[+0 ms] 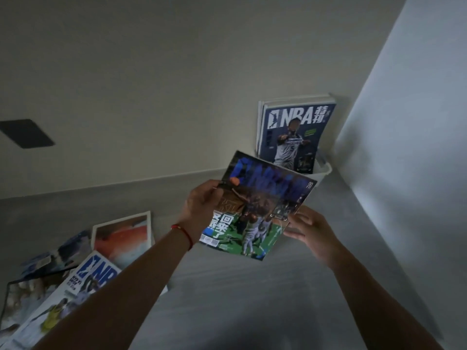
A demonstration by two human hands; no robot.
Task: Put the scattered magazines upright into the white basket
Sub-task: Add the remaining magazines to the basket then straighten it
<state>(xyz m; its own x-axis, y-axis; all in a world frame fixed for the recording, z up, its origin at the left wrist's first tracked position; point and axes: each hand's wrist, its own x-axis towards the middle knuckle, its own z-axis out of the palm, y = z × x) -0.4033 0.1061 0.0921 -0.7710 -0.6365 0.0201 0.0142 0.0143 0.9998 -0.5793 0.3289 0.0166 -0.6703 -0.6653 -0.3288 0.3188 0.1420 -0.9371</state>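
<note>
A blue and green basketball magazine (255, 208) is held in the air in front of the white basket (324, 170). My left hand (202, 208) grips its left edge, and my right hand (305, 227) holds its lower right corner from beneath. The basket stands in the corner where the two walls meet, mostly hidden behind the held magazine. Upright in it stand a few magazines (293, 135), the front one a dark blue NBA cover. Several more magazines (83, 271) lie scattered flat on the grey floor at the lower left.
A pale wall (409, 147) closes the right side, and another wall runs along the back. An orange and white magazine (123, 236) lies nearest the held one. A dark square patch (26, 133) shows on the back wall at left. Grey floor (240, 299) spreads below my arms.
</note>
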